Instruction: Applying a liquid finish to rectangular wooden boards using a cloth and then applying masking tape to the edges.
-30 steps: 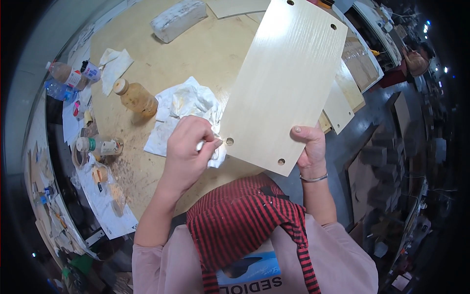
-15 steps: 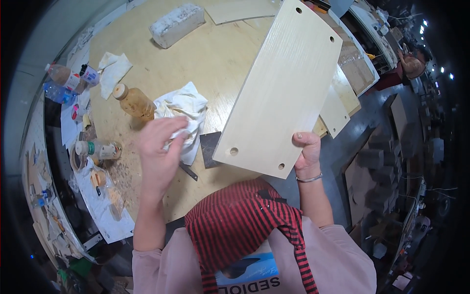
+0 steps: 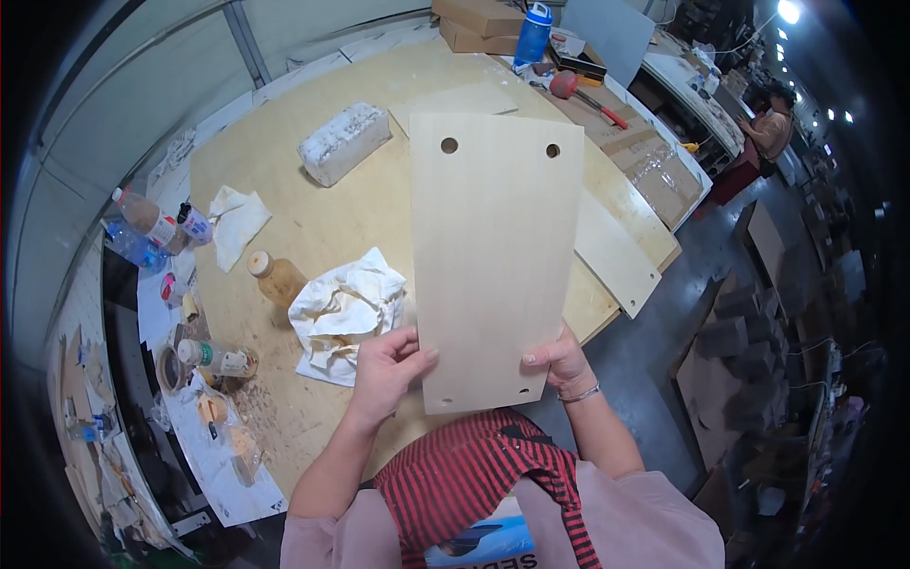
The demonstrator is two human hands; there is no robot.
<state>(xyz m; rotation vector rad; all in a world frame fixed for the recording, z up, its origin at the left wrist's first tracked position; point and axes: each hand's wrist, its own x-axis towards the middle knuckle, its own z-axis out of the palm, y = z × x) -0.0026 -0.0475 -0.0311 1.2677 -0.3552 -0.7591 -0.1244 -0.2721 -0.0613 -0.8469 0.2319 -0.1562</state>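
Pale wooden panel [image 3: 493, 266] held up over the table [image 3: 284, 171]

Left hand [image 3: 387, 365] and right hand [image 3: 557, 360] each clasp a bottom corner, tilting its flat face toward the viewer, 4 drilled holes showing; a crumpled white cloth [image 3: 346, 313] lies just left.

- Crumpled white cloth [image 3: 346, 313] just left of left hand [image 3: 384, 370], amber bottle [image 3: 275, 278] beyond it.
- Bare tabletop [image 3: 303, 218] further out.
- Right of right hand [image 3: 559, 365]: table edge, open floor [image 3: 654, 351].
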